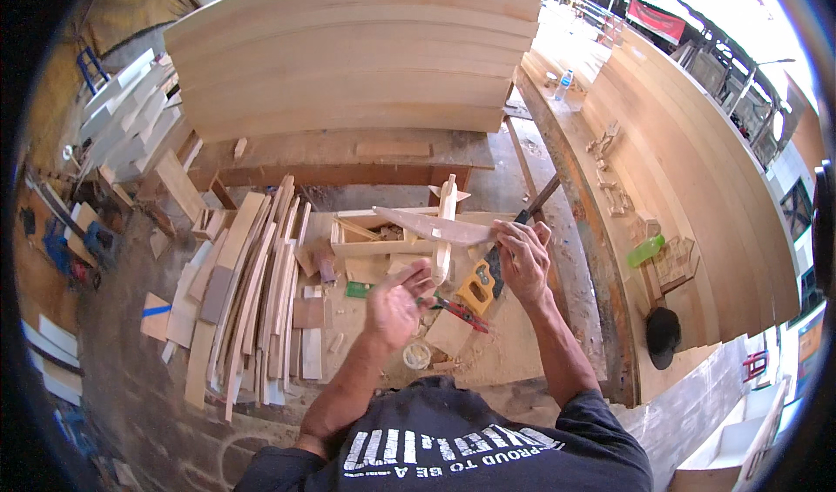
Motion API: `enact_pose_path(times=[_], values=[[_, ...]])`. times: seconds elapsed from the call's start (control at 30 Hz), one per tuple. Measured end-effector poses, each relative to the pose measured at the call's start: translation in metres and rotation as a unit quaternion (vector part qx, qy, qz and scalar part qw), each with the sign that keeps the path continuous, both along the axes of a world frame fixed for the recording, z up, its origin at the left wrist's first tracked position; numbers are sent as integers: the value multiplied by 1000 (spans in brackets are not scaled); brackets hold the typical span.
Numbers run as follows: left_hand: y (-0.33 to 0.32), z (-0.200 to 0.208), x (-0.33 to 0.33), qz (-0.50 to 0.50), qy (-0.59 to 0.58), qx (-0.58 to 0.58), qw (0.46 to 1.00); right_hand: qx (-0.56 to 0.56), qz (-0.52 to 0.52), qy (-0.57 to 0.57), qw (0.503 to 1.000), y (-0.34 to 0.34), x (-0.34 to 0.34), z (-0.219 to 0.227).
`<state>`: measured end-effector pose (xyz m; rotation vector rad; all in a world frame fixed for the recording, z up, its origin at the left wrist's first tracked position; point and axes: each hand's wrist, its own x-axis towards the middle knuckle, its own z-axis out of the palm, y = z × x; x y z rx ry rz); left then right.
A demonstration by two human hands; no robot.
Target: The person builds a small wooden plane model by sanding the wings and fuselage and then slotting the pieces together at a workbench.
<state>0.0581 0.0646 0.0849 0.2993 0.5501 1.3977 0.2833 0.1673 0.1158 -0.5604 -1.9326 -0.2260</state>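
Observation:
A pale wooden piece shaped like a model airplane [445, 252], with a long narrow body and small tail fins at its far end, is in front of me. Across its body runs a flat, tapered wing-like board [435, 227], pointed at its left end. My right hand [525, 261] is closed on the right end of that board. Beside the near, rounded end of the body, my left hand [396, 309] has its fingers stretched out; whether they touch the wood I cannot tell. Below lie a handsaw with a yellow handle [476, 288] and a red-and-green tool [463, 314].
An open wooden box [348, 241] with scraps stands beyond my hands. A small round container [417, 355] sits near me. Long wood strips [252, 292] are stacked at left. Large panels [357, 57] stand at the back, others [688, 178] at right, beside a bench with a green bottle [645, 251].

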Motion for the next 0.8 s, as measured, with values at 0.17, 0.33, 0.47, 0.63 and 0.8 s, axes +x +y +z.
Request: enact_pose_path(times=[0.17,0.33,0.47,0.63,0.8], values=[[8,10,33,12,36,-49,998,-4,10,-21,1000,3,-1,-16],[15,4,34,39,87,-77,992,-14,21,-35,999,4,-1,-33],[19,4,36,50,112,-139,983,-28,17,-42,999,-1,0,-41],[22,-5,44,86,134,-173,972,-49,-14,-78,996,-6,2,-49],[22,-27,33,102,128,-185,969,-183,-39,-113,976,-23,-9,-38]])
